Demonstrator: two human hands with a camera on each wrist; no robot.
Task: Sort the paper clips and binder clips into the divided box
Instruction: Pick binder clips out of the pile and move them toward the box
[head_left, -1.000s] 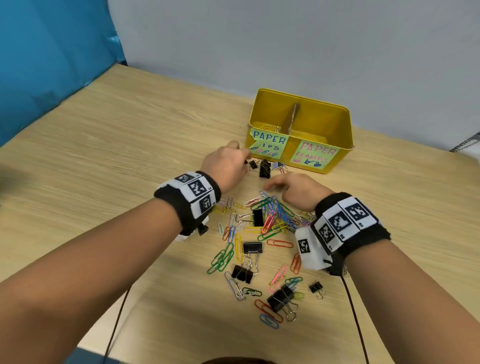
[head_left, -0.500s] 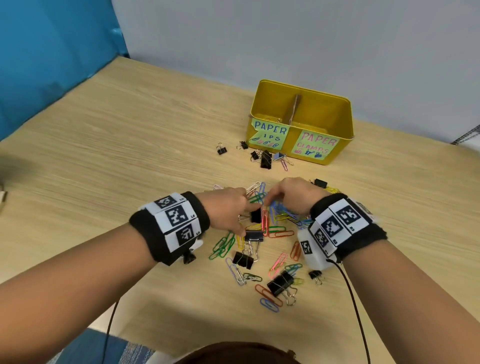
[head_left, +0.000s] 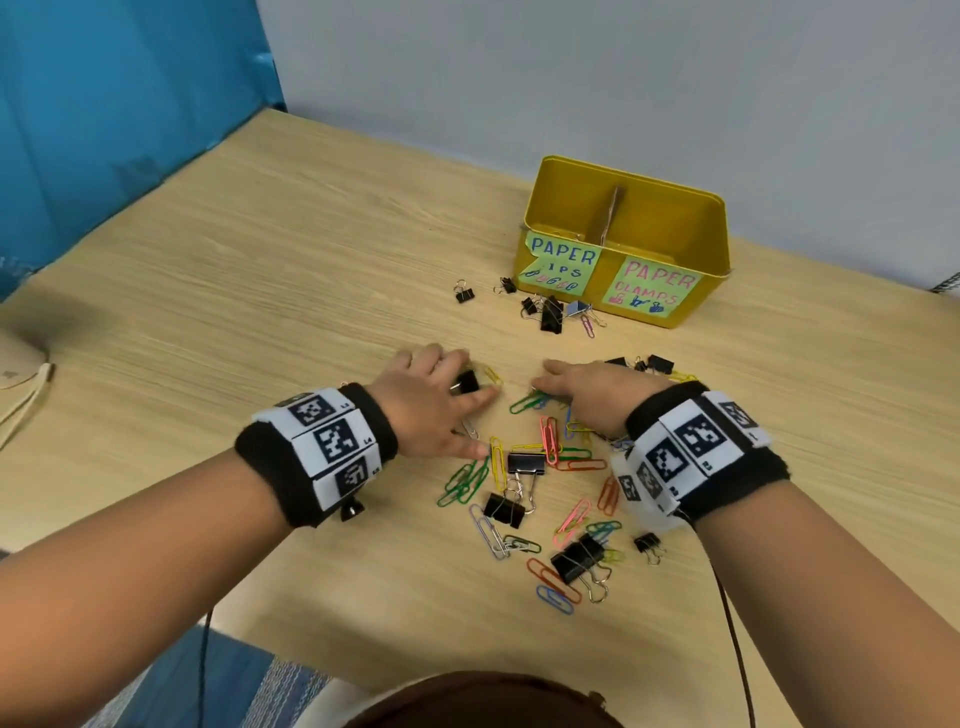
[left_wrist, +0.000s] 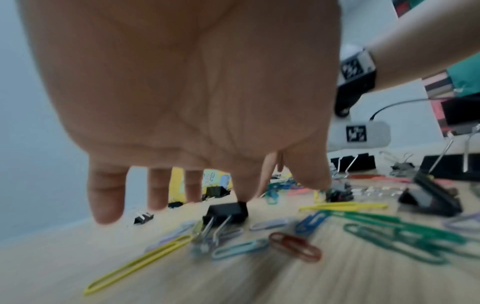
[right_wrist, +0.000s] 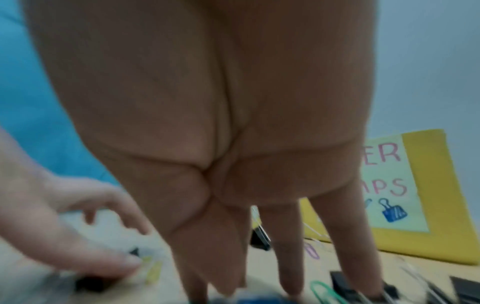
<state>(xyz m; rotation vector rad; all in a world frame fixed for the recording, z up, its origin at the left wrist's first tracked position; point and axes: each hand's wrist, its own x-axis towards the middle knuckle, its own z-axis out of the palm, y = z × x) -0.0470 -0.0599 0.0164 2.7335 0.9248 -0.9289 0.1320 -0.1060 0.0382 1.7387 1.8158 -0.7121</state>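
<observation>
Two bare hands hover low over a scatter of clips on a wooden table (head_left: 260, 270). The left hand (head_left: 436, 400) is spread wide, palm down, one fingertip touching a black binder clip (left_wrist: 226, 211) and gripping nothing. The right hand (head_left: 587, 400) also lies flat with straight fingers over coloured paper clips (head_left: 550, 447), holding nothing that shows.

The yellow divided box (head_left: 623, 244) stands at about one o'clock from the hands, well apart. Its left label reads paper clips, its right label paper clamps. What lies inside is hidden.

Likely trouble: the paper clips lie overlapped and some seem hooked through binder clip handles, so lifting one could drag along others of the wrong kind. Flat, thin clips may slip from the fingers against the smooth wood. A sweep with open hands could push clips off the near edge at six o'clock.

More binder clips (head_left: 545, 312) sit just in front of the box at twelve o'clock, between hands and box. A pale object with a cord (head_left: 15, 379) rests at nine o'clock.
</observation>
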